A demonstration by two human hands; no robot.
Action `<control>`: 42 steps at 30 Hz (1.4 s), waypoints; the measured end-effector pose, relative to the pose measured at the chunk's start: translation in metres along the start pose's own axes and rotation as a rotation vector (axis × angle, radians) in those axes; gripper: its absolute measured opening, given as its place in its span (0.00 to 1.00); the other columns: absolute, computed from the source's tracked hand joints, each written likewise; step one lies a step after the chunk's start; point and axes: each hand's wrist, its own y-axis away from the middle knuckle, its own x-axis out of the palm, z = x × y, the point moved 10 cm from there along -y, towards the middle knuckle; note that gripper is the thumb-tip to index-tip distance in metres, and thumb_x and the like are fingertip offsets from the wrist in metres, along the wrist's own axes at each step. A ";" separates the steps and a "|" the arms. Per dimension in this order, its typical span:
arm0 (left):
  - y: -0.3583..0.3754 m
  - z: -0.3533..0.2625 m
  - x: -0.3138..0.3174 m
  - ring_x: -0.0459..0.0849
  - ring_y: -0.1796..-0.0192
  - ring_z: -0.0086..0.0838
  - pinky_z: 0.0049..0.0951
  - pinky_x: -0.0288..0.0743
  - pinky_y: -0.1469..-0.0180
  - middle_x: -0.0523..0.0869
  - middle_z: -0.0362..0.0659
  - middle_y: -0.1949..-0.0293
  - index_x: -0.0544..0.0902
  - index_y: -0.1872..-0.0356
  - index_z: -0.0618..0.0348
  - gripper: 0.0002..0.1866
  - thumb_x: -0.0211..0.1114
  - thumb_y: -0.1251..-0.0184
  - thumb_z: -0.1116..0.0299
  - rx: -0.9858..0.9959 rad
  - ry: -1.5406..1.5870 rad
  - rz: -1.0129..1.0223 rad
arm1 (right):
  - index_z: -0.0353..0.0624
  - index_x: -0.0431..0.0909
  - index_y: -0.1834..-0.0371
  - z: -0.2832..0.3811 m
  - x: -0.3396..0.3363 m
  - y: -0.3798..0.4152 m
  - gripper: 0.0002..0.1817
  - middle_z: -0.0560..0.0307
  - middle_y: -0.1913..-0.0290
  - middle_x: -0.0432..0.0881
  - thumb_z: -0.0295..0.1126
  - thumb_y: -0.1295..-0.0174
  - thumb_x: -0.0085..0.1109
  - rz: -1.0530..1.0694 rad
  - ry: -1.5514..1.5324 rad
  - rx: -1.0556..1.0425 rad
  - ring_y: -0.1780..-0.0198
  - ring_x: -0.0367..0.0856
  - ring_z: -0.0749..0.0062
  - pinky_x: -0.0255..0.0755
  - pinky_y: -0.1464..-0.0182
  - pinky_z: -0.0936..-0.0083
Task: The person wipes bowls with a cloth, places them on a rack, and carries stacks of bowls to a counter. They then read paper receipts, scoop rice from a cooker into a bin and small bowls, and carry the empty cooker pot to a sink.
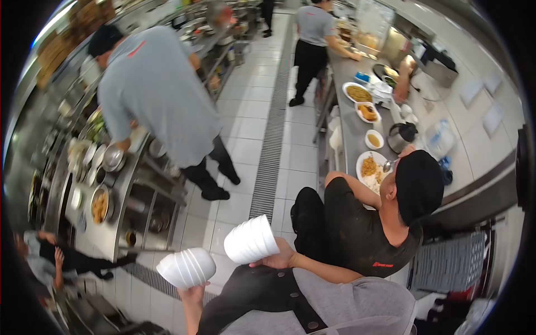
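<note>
My left hand (193, 291) is closed around a stack of white bowls (187, 268), nested and tilted on their side. A second stack of white bowls (250, 240) is gripped by my right hand (280, 255), its fingers partly hidden beneath the bowls. Both stacks are held in front of my body at about waist height, apart from each other. The tiled floor and a drain grate (268, 162) lie below them.
Close on my right, a seated person (363, 229) leans over a counter with a plate of rice (371, 173). A person in grey (162, 95) bends over the left work table, which holds a metal bowl (102, 204). Grey crates (449, 262) stand behind right.
</note>
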 end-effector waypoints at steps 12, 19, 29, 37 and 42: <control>-0.358 0.160 0.286 0.46 0.22 0.63 0.78 0.72 0.45 0.49 0.55 0.22 0.54 0.23 0.50 0.38 0.50 0.26 0.43 -0.748 0.207 0.522 | 0.34 0.65 0.30 0.234 -0.055 -0.005 0.32 0.37 0.35 0.73 0.45 0.32 0.44 -0.265 -0.043 -0.686 0.36 0.74 0.39 0.70 0.37 0.37; -0.541 0.282 0.385 0.43 0.23 0.66 0.76 0.73 0.46 0.48 0.53 0.21 0.55 0.23 0.49 0.37 0.50 0.26 0.42 -0.883 0.221 0.466 | 0.34 0.62 0.28 0.444 -0.057 -0.016 0.35 0.34 0.32 0.70 0.46 0.35 0.47 -0.343 -0.036 -0.979 0.35 0.72 0.33 0.70 0.40 0.33; -0.791 0.384 0.513 0.40 0.23 0.69 0.75 0.77 0.51 0.48 0.53 0.21 0.55 0.23 0.49 0.36 0.50 0.25 0.45 -0.925 0.218 0.485 | 0.40 0.61 0.27 0.763 -0.046 -0.089 0.41 0.39 0.34 0.72 0.40 0.48 0.55 -0.353 0.157 -1.094 0.36 0.74 0.38 0.73 0.41 0.35; -1.038 0.451 0.622 0.36 0.21 0.61 0.70 0.80 0.49 0.46 0.49 0.20 0.52 0.22 0.48 0.36 0.54 0.24 0.52 -0.968 0.115 0.554 | 0.37 0.64 0.31 0.946 -0.087 -0.198 0.37 0.38 0.36 0.73 0.32 0.50 0.51 -0.408 0.092 -0.991 0.39 0.74 0.34 0.73 0.41 0.35; -1.197 0.502 0.721 0.32 0.20 0.59 0.59 0.78 0.44 0.38 0.60 0.21 0.45 0.21 0.58 0.36 0.52 0.23 0.61 -1.045 0.198 0.612 | 0.34 0.67 0.34 1.042 -0.122 -0.285 0.35 0.36 0.39 0.75 0.32 0.51 0.53 -0.386 0.141 -0.903 0.40 0.75 0.33 0.73 0.41 0.34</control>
